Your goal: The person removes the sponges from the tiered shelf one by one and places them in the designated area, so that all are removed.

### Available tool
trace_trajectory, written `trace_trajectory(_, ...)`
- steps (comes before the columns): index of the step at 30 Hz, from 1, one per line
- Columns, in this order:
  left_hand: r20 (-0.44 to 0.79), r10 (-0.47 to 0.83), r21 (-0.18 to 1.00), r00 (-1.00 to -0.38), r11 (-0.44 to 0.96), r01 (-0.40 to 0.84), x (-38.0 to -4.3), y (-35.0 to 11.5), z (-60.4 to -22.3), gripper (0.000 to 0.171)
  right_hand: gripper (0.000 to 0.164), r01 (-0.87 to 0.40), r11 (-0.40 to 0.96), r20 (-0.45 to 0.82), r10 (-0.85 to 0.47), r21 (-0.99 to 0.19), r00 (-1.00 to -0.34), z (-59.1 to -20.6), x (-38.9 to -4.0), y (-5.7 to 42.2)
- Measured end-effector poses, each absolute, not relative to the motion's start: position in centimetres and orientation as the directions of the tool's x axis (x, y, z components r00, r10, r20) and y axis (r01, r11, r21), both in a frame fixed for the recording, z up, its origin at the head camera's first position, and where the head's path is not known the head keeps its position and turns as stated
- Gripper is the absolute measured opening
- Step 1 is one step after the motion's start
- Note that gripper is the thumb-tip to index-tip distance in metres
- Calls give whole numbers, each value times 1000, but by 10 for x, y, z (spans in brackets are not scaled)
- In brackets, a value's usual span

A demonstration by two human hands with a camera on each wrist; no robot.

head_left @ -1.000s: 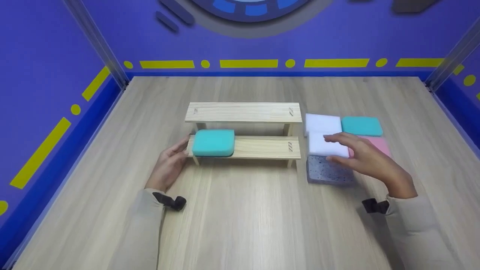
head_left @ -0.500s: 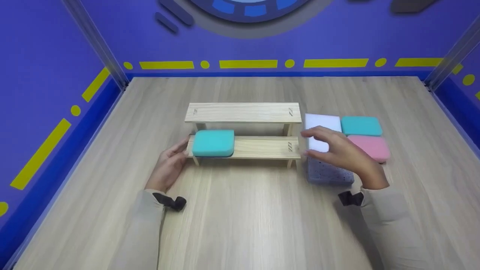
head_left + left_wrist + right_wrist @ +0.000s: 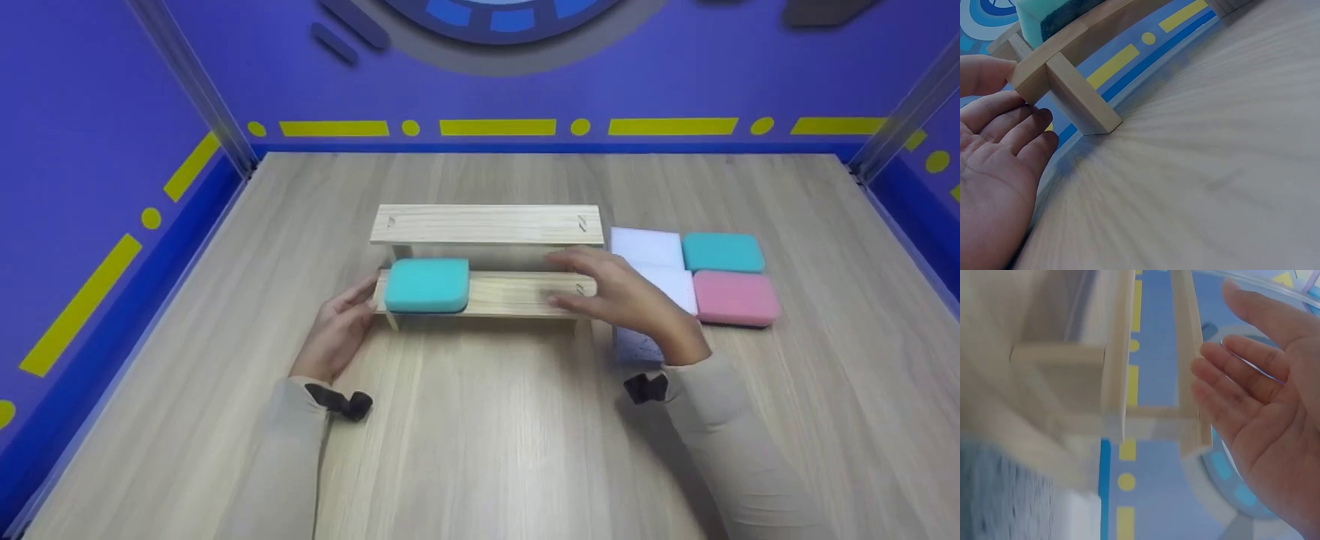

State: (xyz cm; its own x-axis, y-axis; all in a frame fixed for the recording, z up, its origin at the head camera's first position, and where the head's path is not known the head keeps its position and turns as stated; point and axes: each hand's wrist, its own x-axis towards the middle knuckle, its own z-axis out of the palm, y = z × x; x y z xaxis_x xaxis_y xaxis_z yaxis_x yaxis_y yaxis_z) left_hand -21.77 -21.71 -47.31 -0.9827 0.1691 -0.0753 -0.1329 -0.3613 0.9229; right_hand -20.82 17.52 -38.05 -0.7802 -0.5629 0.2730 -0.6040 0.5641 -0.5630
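Observation:
A two-tier wooden shelf (image 3: pixel 487 223) stands mid-table. On the left part of its lower board lies a teal sponge (image 3: pixel 427 286), whose dark underside shows in the left wrist view. My left hand (image 3: pixel 335 330) holds the left end of that lower board, thumb and fingers at its edge; the wooden end (image 3: pixel 1030 76) shows beside them. Over the right part of the lower board hovers my right hand (image 3: pixel 619 292), fingers spread and nothing between them. In the right wrist view, the right palm (image 3: pixel 1280 439) faces the shelf with its fingers extended.
Right of the shelf, a teal sponge (image 3: pixel 724 252), a pink sponge (image 3: pixel 736 298), two white sponges, the rear one (image 3: pixel 646 247) uncovered, and a speckled grey block (image 3: pixel 636 346) lie close together. The right forearm partly hides the grey block. Blue walls (image 3: pixel 495 97) enclose the table.
My right hand has moved left from above the white and pink sponges to above the right part of the lower board. The left hand and the teal sponge on the board stay put.

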Motion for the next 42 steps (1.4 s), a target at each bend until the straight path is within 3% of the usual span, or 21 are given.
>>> trace_trajectory(8, -58, 173, 930, -983, -349, -116, -217, -217, -472, 56, 55, -577, 578, 213, -576, -577, -789, -383, -214, 141)
trace_trajectory(16, -54, 180, 932, -982, -345, -115, -218, -218, -474, 56, 58, -605, 552, 232, -599, -574, -767, -392, -222, 111)
trace_trajectory(30, -36, 183, 931, -982, -352, -99, -218, -218, -475, 57, 80, -542, 595, 162, -571, -594, -805, -399, -227, 69)
trace_trajectory(42, -29, 176, 928, -984, -362, -92, -218, -217, -476, 56, 84, -490, 606, 111, -553, -627, -826, -405, -227, 52)
